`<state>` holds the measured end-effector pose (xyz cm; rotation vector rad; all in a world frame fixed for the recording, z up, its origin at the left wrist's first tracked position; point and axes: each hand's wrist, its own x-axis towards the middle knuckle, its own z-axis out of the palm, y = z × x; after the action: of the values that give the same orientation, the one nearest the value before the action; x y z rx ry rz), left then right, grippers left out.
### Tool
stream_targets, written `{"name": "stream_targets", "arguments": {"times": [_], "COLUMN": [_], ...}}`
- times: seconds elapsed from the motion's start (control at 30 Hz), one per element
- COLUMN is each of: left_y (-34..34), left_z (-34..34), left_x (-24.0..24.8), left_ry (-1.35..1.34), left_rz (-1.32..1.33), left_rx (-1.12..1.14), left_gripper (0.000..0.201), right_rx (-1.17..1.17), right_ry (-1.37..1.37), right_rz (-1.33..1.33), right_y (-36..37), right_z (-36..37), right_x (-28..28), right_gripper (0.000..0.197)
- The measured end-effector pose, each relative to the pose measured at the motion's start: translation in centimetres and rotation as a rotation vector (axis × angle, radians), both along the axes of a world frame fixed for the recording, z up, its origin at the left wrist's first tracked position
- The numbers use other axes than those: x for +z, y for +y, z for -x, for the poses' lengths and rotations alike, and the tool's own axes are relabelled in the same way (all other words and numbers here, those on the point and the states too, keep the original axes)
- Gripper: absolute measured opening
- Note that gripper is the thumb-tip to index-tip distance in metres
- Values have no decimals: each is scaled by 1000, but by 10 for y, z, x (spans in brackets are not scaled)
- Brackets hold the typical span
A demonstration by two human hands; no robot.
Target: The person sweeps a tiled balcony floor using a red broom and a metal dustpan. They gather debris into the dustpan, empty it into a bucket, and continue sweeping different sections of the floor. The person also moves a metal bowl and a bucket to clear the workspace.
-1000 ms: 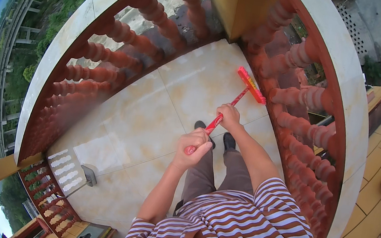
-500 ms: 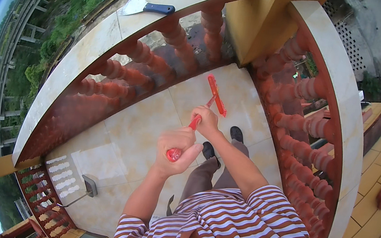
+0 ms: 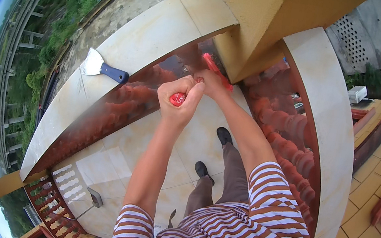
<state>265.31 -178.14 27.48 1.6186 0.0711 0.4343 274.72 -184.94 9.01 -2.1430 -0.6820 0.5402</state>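
Observation:
Both my hands grip the red handle of a long-handled floor brush (image 3: 213,64). My left hand (image 3: 177,98) is closed round the handle's near end, whose red tip shows between thumb and fingers. Farther along, my right hand (image 3: 211,83) is wrapped round the handle and hides most of it. The brush's narrow red head lies beyond the right hand, by the foot of the yellow pillar (image 3: 261,31) and the red balusters; whether it touches them I cannot tell. A scraper (image 3: 103,68) with a broad metal blade and dark blue handle rests on the railing's pale top at left.
Pale tiled railing tops curve along the left (image 3: 160,22) and right (image 3: 338,140), above red balusters (image 3: 288,147). My feet stand on the tiled floor (image 3: 188,138). A grey flat-headed tool with a thin handle (image 3: 95,197) lies at lower left.
Both hands and the brush have moved forward. Its head has gone from the open floor to the corner by the pillar. My view has shifted, and the scraper appears lower and farther left.

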Motion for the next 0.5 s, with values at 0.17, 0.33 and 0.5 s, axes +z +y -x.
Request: {"name": "stream_targets", "arguments": {"times": [0.17,0.33,0.5], "left_y": [-27,-50,-71], "left_z": [-15,-28,-1], "left_x": [2,-2,31], "left_ry": [-106,-268,-265], "left_rz": [-32,-331,-408], "left_rx": [-33,-170,-195], "left_gripper": [31,31,31], "right_rx": [1,-133,-101], "right_ry": [-113,-328,-220], "right_rz": [-120,-524,-441], "right_y": [-16,-12,-20], "right_z": [-16,-51,-29], "right_x": [-8,-9,47], "right_gripper": [3,10,16]}}
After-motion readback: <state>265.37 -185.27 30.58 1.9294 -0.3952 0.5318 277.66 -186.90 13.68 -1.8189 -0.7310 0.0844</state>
